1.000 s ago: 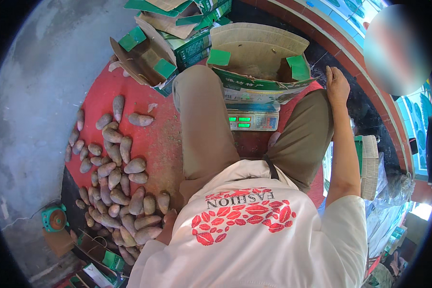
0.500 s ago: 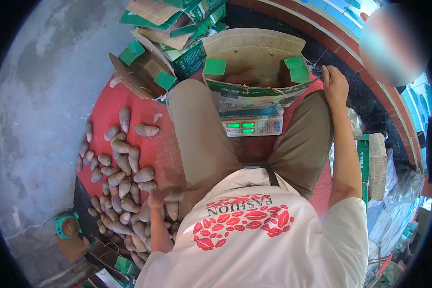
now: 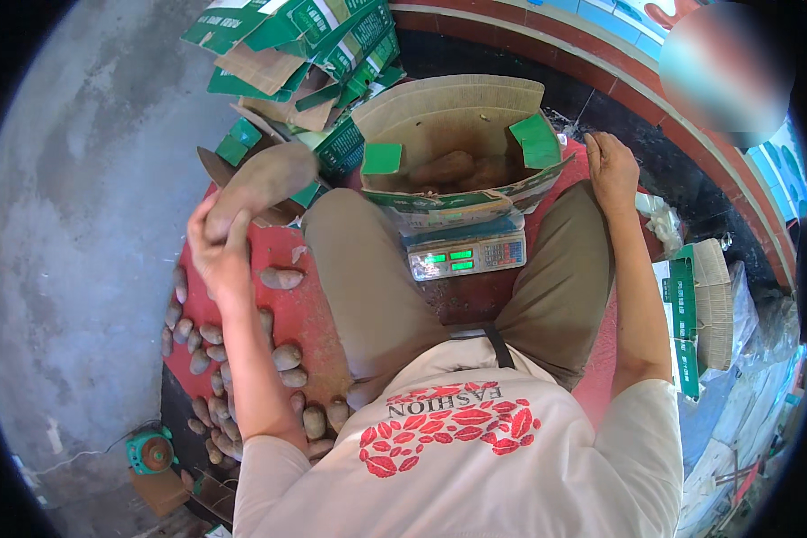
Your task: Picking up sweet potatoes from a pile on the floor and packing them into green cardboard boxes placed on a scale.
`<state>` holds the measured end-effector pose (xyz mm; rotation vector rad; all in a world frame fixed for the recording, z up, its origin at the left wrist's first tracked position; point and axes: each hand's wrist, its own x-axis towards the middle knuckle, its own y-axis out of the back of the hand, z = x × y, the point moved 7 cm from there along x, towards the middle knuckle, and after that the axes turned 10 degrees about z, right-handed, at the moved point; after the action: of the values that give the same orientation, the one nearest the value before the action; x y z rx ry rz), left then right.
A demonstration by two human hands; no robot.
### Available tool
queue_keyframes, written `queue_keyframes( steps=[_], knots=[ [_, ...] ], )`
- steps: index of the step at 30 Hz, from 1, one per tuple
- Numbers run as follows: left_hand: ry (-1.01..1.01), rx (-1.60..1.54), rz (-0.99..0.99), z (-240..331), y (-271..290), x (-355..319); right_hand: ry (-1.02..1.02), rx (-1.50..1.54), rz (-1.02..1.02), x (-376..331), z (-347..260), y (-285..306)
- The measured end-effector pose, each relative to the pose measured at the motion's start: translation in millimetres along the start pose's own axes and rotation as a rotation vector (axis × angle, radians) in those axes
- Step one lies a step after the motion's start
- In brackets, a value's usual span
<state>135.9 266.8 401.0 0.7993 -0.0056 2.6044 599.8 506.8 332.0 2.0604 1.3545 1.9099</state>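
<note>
Flattened green-and-brown cartons (image 3: 287, 54) are stacked far left. A small green device (image 3: 151, 451) is seen near left, on the grey concrete floor (image 3: 72, 224).

I see sweet potato (image 3: 262, 182): rough, matt skin | box (image 3: 448, 117): brown matt cardboard | floor (image 3: 81, 206): rough grey concrete | scale (image 3: 466, 255): smooth plastic

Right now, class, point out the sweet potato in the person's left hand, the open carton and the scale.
sweet potato (image 3: 262, 179), head view, middle of its skin.
open carton (image 3: 439, 109), head view, back flap.
scale (image 3: 466, 255), head view, display panel.
</note>
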Motion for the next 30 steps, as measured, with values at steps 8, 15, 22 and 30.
queue_keyframes(
  steps=[8,15,22,30],
  knots=[
    [-0.062,0.156,-0.489,10,-161,-35,0.006,0.013,-0.007,-3,-2,-3],
    [0.119,0.099,-0.634,-71,-236,-49,-0.002,0.024,-0.034,-2,-3,-1],
    [0.080,0.063,-0.519,-58,-208,-38,-0.001,0.019,-0.032,-3,3,-1],
    [0.211,-0.161,-0.431,-59,-183,-29,0.029,0.001,-0.034,-2,-4,-7]
  ],
)
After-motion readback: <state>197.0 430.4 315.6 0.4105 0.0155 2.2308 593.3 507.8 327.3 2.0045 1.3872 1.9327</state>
